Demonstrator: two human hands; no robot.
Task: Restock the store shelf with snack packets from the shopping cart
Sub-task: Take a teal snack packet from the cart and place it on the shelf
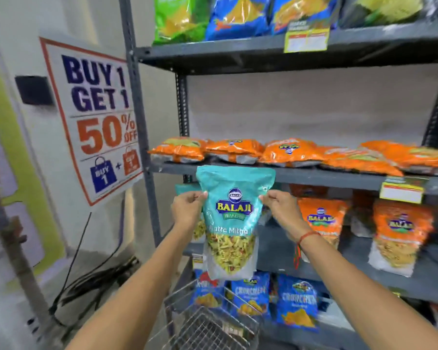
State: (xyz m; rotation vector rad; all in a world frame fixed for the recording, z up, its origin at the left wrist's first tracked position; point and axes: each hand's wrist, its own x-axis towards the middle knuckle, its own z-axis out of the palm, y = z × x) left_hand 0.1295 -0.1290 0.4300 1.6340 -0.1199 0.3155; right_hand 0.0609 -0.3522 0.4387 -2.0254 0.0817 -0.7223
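Grey metal shelf rack (314, 176) w/ orange packets lying flat; wire shopping cart (208, 322) below. Both arms stretched fwd, holding teal Balaji Khatta Mitha packet (232, 221) upright at shelf front: left hand (186, 208) & right hand (280, 207) fingers pinching its side edges

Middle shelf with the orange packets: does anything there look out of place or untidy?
Yes. The orange packets on the middle shelf lie flat and overlap unevenly, while the orange packets on the shelf below stand upright. Nothing looks torn or spilled.
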